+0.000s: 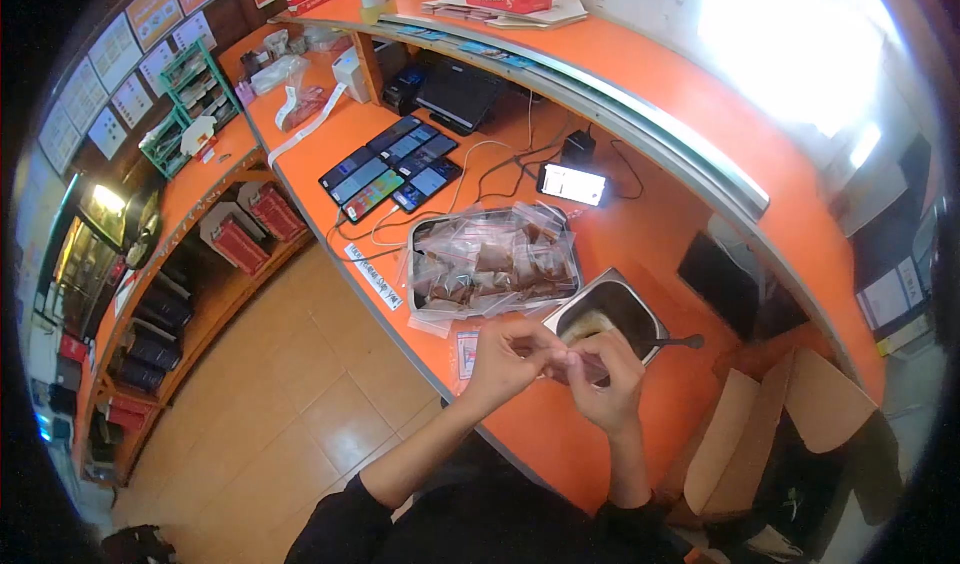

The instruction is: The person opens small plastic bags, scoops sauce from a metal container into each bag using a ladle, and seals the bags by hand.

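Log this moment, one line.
left hand pinching small item, unclear | right hand pinching it too | bags piled in tray | utensil handle over pan rim

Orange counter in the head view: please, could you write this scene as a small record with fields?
surface: orange counter
left hand: fingers pinching a small item, unclear what
right hand: fingers at the same item
metal tray: holds filled clear bags
metal pan: beside the tray, dark handle sticking out
phone: screen lit
cardboard box: open
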A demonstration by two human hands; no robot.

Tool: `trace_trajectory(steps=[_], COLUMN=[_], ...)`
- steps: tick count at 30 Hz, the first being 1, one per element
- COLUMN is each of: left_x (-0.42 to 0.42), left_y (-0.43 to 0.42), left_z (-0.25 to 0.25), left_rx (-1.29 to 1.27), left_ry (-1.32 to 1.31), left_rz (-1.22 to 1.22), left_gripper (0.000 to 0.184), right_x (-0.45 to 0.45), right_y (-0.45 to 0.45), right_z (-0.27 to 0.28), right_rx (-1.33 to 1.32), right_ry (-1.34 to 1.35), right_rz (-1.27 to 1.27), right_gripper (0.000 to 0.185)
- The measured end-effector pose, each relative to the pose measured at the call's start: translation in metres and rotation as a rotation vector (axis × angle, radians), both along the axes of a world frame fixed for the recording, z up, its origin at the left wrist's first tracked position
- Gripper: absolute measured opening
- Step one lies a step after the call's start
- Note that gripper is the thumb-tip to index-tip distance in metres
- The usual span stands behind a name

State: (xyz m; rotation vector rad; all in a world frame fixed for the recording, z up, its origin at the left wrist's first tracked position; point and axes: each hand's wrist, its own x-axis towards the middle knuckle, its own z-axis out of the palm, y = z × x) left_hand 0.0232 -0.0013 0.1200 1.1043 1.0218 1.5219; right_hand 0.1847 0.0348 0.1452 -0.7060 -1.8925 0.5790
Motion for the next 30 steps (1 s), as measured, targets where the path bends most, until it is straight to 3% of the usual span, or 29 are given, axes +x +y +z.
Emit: trace_trajectory(steps=[3, 8, 10, 11, 13, 14, 15, 16, 17, 18, 20, 23, 25, 27, 28, 30], left_x=[-0.009, -0.061, -0.094, -0.099, -0.107, -0.112, -0.117, -0.117, -0.105, -0.096, -0.082, -0.053, -0.044, -0.046, -0.044, -0.037], left_y=[0.000, 0.007, 0.015, 0.021, 0.032, 0.037, 0.037, 0.034, 0.029, 0.022, 0.004, -0.023, -0.039, -0.046, -0.047, -0.050], left_z=[-0.001, 0.015, 0.012, 0.007, -0.006, -0.020, -0.037, -0.047, -0.050, -0.050, -0.048, -0.058, -0.073, -0.100, -0.091, -0.076], left_rx=[0.028, -0.087, -0.149, -0.151, -0.090, -0.082, 0.018, 0.122, 0.032, 0.038, 0.097, -0.178, -0.298, -0.660, -0.664, -0.692], left_ry=[-0.001, 0.111, 0.282, 0.283, 0.330, 0.335, 0.608, 0.882, 0.706, 0.708, 0.833, 0.636, 0.564, 0.090, 0.095, -0.472], left_rz=[0.000, 0.227, 0.247, 0.241, 0.535, 0.534, 0.680, 0.819, 0.836, 0.831, 0.744, 0.519, 0.393, 0.000, -0.002, 0.000], left_gripper=[0.006, 0.002, 0.009, 0.009, 0.023, 0.023, 0.027, 0.031, 0.030, 0.030, 0.024, 0.017, 0.018, 0.031, 0.031, 0.044], right_x=[-0.004, 0.014, 0.012, 0.005, -0.011, -0.021, -0.029, -0.036, -0.043, -0.047, -0.046, -0.044, -0.046, -0.047, -0.046, -0.044], right_y=[0.002, 0.006, 0.000, -0.006, -0.017, -0.022, -0.026, -0.028, -0.028, -0.028, -0.024, -0.027, -0.028, -0.036, -0.043, -0.053], right_z=[0.000, -0.007, -0.021, -0.027, -0.047, -0.063, -0.082, -0.107, -0.134, -0.152, -0.165, -0.173, -0.171, -0.158, -0.148, -0.127], right_rx=[0.024, -0.117, -0.136, -0.168, -0.193, -0.167, -0.142, -0.140, -0.149, -0.158, -0.182, -0.361, -0.306, -0.228, -0.154, -0.070], right_ry=[-0.047, 0.004, -0.030, -0.080, -0.123, -0.298, -0.470, -0.461, -0.501, -0.540, -0.433, -0.502, -0.151, -0.084, -0.026, -0.095], right_rz=[-0.002, -0.102, -0.093, 0.028, 0.147, 0.108, 0.066, 0.059, -0.121, -0.299, -0.282, -0.244, -0.257, -0.206, -0.151, -0.053], right_gripper=[0.012, 0.012, 0.011, 0.008, 0.006, 0.008, 0.011, 0.011, 0.014, 0.017, 0.018, 0.018, 0.016, 0.014, 0.013, 0.013])
